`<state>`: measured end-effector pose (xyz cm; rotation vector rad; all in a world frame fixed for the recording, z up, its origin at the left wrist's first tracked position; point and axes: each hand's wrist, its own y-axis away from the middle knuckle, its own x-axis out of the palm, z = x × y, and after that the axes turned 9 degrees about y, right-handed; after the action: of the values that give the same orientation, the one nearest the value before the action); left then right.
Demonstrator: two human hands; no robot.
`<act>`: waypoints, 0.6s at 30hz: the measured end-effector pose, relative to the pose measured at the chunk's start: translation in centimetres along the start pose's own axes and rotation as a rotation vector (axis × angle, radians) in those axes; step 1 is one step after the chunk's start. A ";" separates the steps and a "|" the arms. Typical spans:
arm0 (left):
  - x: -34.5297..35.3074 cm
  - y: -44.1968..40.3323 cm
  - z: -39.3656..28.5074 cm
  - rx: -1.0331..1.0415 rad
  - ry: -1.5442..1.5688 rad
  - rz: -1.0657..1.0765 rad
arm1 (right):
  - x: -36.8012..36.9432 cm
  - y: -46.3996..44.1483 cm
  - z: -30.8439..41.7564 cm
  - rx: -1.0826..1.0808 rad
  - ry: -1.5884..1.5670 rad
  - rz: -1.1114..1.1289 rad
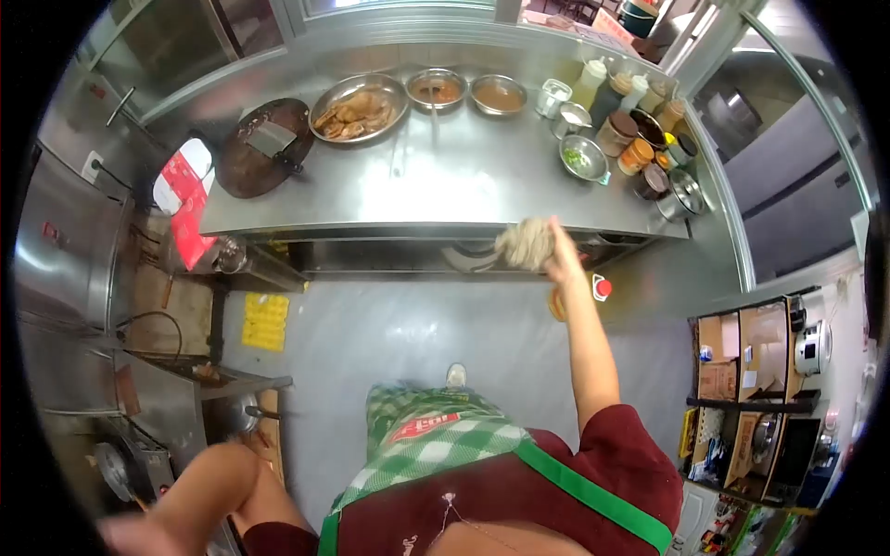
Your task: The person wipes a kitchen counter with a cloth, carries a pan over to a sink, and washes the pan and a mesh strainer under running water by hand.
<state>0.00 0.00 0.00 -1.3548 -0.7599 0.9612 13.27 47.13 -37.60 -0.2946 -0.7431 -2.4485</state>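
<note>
— Where is the pale grey cloth point(526, 244) now?

— Bunched in your right hand point(560, 259), at the front edge of the steel counter point(473, 176); contact with the metal cannot be told. Your fingers press together on the cloth.

— And your left hand point(144, 536)?

— Blurred, low at the view's left edge; whether its fingers are spread or closed cannot be told.

— What stands before you?

— Left to right: a cleaver point(271, 139) on a round board point(243, 176), a large bowl point(395, 95) of cooked meat point(357, 117), two smaller bowls point(414, 100), a bowl point(596, 167) of chopped greens point(576, 157), then crowded bottles point(590, 83) and jars point(636, 156). A yellow tray point(265, 322) lies on the floor point(371, 324).
</note>
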 end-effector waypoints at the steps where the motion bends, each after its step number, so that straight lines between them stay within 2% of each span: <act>1: -0.6 2.8 2.8 -0.124 -0.107 -0.076 | 1.5 -0.4 2.4 -0.062 0.161 -0.165; 2: -1.0 6.0 5.2 -0.245 -0.213 -0.151 | 2.5 -1.2 3.9 -0.125 0.322 -0.329; 4: 0.0 13.9 9.4 -0.759 -0.269 -0.161 | -0.4 -8.5 1.9 -0.364 0.605 -0.466; 5: 0.2 17.9 10.6 -1.060 -0.451 0.001 | 0.3 -10.7 0.6 -0.439 0.721 -0.472; 6: 0.3 22.3 11.9 -1.316 -0.496 0.082 | 0.8 -13.6 -1.1 -0.507 0.918 -0.454; 7: 0.9 26.6 12.4 -1.511 -0.388 0.078 | 2.2 -14.9 -2.4 -0.551 1.101 -0.488; 8: 1.9 29.7 12.1 -1.666 -0.480 0.173 | 4.0 -15.9 -3.7 -0.587 1.287 -0.519; 9: 0.3 36.7 11.5 -1.881 -0.331 0.198 | 5.6 -16.7 -4.5 -0.627 1.296 -0.609; 10: -0.1 41.4 10.7 -1.826 -0.295 0.361 | 7.4 -17.2 -5.1 -0.665 1.384 -0.603; 11: 0.6 43.0 11.0 -1.879 -0.257 0.575 | 9.2 -18.1 -5.1 -0.719 1.473 -0.597; 12: 0.8 45.9 10.9 -1.882 -0.177 0.589 | 11.3 -18.7 -5.2 -0.760 1.571 -0.581; 13: 0.9 47.9 10.5 -1.900 -0.098 0.600 | 14.4 -19.0 -5.5 -0.807 1.523 -0.468; 16: 1.5 46.7 14.5 -1.942 0.048 0.667 | 26.7 -18.7 -8.7 -0.921 1.424 -0.137; 17: 0.8 48.1 15.9 -1.975 -0.019 0.757 | 30.1 -20.0 -12.0 -1.070 1.405 -0.071; 18: -0.3 49.5 17.3 -1.962 -0.032 0.683 | 34.9 -18.0 -11.0 -0.892 1.433 0.163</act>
<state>-21.59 5.57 -47.48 -3.4414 -1.3567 0.4838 -26.17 37.61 -42.28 0.9583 0.9226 -1.9451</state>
